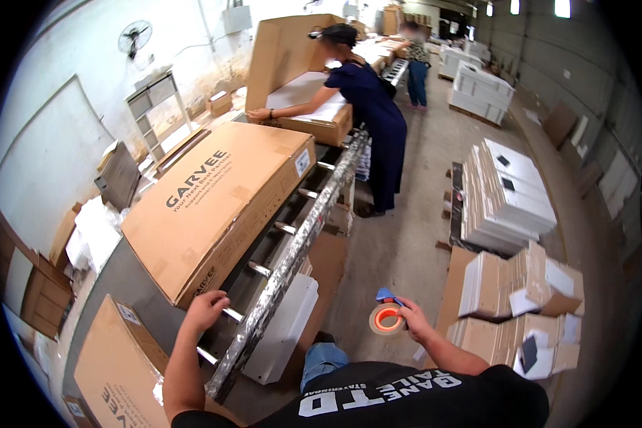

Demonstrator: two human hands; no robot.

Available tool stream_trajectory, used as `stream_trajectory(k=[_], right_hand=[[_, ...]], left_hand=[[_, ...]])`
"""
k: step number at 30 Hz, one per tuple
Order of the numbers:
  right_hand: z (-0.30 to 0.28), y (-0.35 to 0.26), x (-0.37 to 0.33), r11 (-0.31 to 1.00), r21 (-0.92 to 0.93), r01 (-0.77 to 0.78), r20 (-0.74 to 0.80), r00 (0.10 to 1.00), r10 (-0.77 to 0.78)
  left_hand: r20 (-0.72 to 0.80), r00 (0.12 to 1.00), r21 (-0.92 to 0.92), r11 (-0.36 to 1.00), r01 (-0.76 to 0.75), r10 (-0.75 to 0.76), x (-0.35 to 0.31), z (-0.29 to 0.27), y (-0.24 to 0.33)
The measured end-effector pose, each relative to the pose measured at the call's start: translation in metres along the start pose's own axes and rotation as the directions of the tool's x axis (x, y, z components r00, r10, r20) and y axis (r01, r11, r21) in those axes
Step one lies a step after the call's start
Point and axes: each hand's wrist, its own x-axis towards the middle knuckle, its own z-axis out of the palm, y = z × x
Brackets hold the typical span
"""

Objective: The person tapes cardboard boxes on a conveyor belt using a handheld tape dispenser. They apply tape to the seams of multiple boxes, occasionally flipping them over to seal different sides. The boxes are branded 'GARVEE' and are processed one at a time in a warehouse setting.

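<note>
My left hand [205, 309] grips the near corner of a large flat cardboard box [217, 203] that lies on a roller conveyor [285, 264]. My right hand [412, 318] is held out to the right, away from the conveyor, and holds a roll of packing tape [386, 319] with an orange core and a blue tab. A second cardboard box [118, 367] sits at the lower left, closer to me than the first.
Further up the conveyor a person in dark blue [367, 107] leans over an open cardboard box [299, 78]. Stacks of white panels [506, 192] and cardboard-wrapped bundles [521, 307] stand on the floor at right. A white panel [285, 328] leans under the conveyor.
</note>
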Motion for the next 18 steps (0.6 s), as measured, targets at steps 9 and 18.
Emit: stream_trajectory(k=[9, 18], right_hand=[[0.148, -0.158, 0.211, 0.984, 0.177, 0.024, 0.215, 0.975, -0.062], [0.274, -0.304, 0.481, 0.95, -0.057, 0.308, 0.326, 0.905, -0.273]], left_hand=[[-0.38, 0.917, 0.094, 0.992, -0.088, 0.118, 0.267, -0.076, -0.069], [-0.503, 0.864, 0.428, 0.879, 0.211, 0.038, 0.533, -0.149, -0.222]])
